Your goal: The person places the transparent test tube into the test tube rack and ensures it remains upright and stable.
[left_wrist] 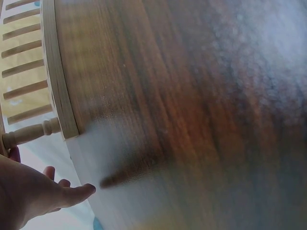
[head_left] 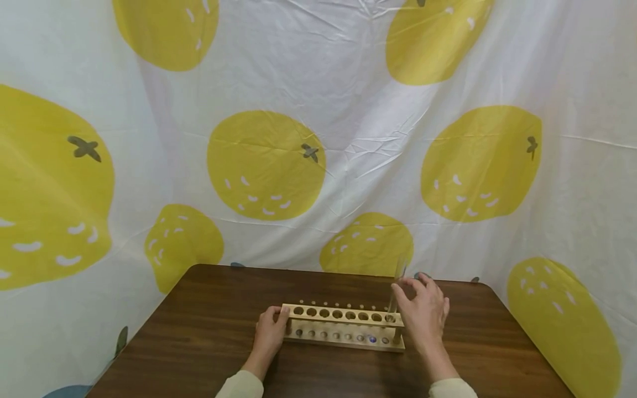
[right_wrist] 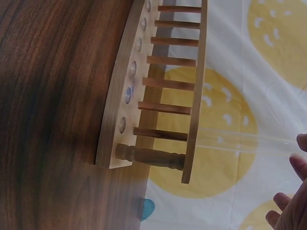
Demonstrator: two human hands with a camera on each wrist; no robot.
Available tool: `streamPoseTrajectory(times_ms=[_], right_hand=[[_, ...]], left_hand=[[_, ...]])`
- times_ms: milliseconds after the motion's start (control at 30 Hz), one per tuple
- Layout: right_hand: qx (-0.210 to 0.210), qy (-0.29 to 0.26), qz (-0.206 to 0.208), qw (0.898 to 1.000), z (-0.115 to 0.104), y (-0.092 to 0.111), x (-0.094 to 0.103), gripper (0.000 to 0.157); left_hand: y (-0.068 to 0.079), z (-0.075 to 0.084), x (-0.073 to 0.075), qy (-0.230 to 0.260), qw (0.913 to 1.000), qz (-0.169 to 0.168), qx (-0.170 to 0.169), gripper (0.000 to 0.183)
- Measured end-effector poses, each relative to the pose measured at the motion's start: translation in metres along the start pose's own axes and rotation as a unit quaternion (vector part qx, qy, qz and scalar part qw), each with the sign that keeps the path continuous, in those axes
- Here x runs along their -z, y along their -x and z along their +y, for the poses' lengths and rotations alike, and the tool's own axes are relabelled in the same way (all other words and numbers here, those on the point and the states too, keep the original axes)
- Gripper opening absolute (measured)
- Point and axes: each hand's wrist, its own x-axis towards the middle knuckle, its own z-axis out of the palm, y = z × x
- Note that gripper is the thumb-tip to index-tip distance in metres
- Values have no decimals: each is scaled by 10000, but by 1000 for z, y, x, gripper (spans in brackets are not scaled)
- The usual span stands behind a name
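A wooden test tube rack (head_left: 343,315) stands on the table, its upper board pierced by a row of round holes. My left hand (head_left: 270,331) holds the rack's left end, thumb at the upper board. In the left wrist view, other fingers (left_wrist: 79,191) of that hand extend beyond the turned end post (left_wrist: 33,133). At the opposite end, my right hand (head_left: 425,312) pinches a clear glass test tube (head_left: 393,301) between thumb and finger. The tube (right_wrist: 230,140) stands up out of the upper board's last hole, its lower end at that board.
Thin wooden pegs (right_wrist: 168,84) line the rack's back. Shallow round recesses mark its lower board (head_left: 343,341), one with a blue-purple tint (head_left: 372,339). Behind the dark wood table (head_left: 224,298) hangs a white cloth (head_left: 358,182) printed with yellow fruit.
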Motion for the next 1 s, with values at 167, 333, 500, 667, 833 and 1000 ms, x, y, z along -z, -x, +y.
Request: streamPoseTrajectory(times_ms=[167,333,500,667,833,1000], right_hand=[[-66,50,-100,9999,5,1,-2,27],[-155,146,-257,9994,10,3,-3,30],[-201,252,-403,9987,14,5,-4,30],[-279,332,-550,9975,18,6,-6,30],[-291,419,-640,9966,22,9,-8,30],[-334,452,-709,9959,26,11,-11,30]], left_hand=[[0,0,0,1,10000,-50,44,38],[1,0,1,13,9999,-105,50,39],[1,0,1,9,10000,-81,24,39],[0,-1,1,21,10000,-56,40,38],[0,-1,0,18,9999,-58,93,37],[0,-2,0,-45,9999,-42,104,36]])
